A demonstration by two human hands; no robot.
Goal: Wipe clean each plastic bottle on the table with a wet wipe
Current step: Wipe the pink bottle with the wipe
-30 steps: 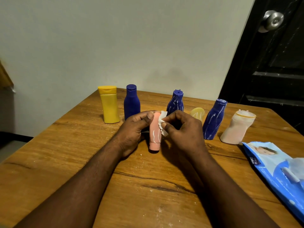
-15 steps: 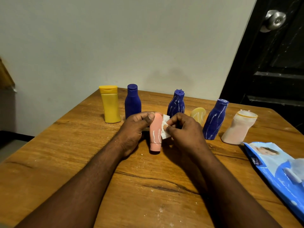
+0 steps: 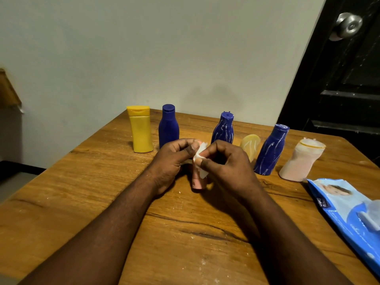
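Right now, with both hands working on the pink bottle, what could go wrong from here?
1. The right hand pinches only a small wet wipe; it could slip from the fingers.
2. The streaked blue bottle and pale yellow bottle stand just behind the hands, so a wide stroke could topple them.
3. The left hand covers much of the pink bottle, so streaks under it may be missed.

Yellow bottle (image 3: 140, 130); plain dark blue bottle (image 3: 168, 126); two blue bottles streaked white (image 3: 223, 130) (image 3: 270, 151); pale yellow bottle (image 3: 249, 146); whitish-pink bottle (image 3: 301, 162); salmon-pink bottle (image 3: 198, 182); white wipe (image 3: 200, 155); brown wood-grain worktop (image 3: 185, 233); blue wipes pack (image 3: 349, 212)
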